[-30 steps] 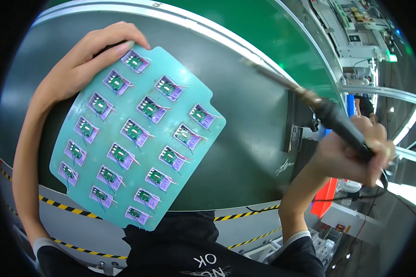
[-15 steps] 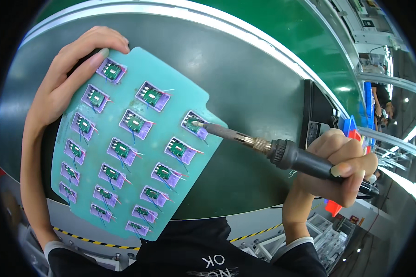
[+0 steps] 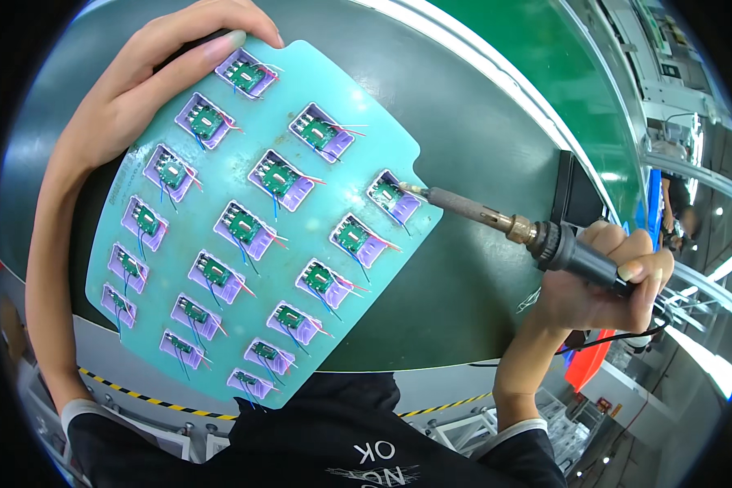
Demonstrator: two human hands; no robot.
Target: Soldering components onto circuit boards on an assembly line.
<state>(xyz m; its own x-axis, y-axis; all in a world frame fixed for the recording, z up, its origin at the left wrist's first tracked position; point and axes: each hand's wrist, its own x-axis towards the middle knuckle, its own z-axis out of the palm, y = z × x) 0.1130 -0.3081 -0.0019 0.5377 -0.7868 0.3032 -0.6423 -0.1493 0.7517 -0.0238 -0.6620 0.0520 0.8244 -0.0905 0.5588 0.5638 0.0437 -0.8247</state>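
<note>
Your black top (image 3: 301, 443) w/ pale cuffs took up the bottom edge, forearms running up either side. Green tray (image 3: 333, 199) was in front of you, L of ctr, set at an angle; near end stuck out past the bench edge toward your chest. It carried 3 rows of purple housings (image 3: 305, 195), each w/ a small green PCB (image 3: 278, 176) inside & thin wires (image 3: 351, 130), red/blue/pale, trailing out. Can't tell if the tray touched the bench underneath.

Your R hand (image 3: 606, 281) was wrapped round the black handle of the soldering iron (image 3: 520, 232), fingers curled tight, thumb up top; its cable (image 3: 626, 335) looped below the hand. Iron pointed L, tip at the PCB in the R-corner housing (image 3: 407, 210); actual contact too small to tell. Your L hand (image 3: 150, 85) gripped the tray's far L corner, thumb on the upper face, fingers bent over the edge.

Dark bench (image 3: 472, 138) lay beneath, striped tape (image 3: 150, 403) below its near edge. Off R: black box (image 3: 577, 195) on the bench, red bin (image 3: 590, 364) beyond your R wrist, blue bins (image 3: 654, 203) farther. Past the silver rail (image 3: 455, 45), green surface (image 3: 529, 57); bkgd R, another person, partly visible, blurry.
</note>
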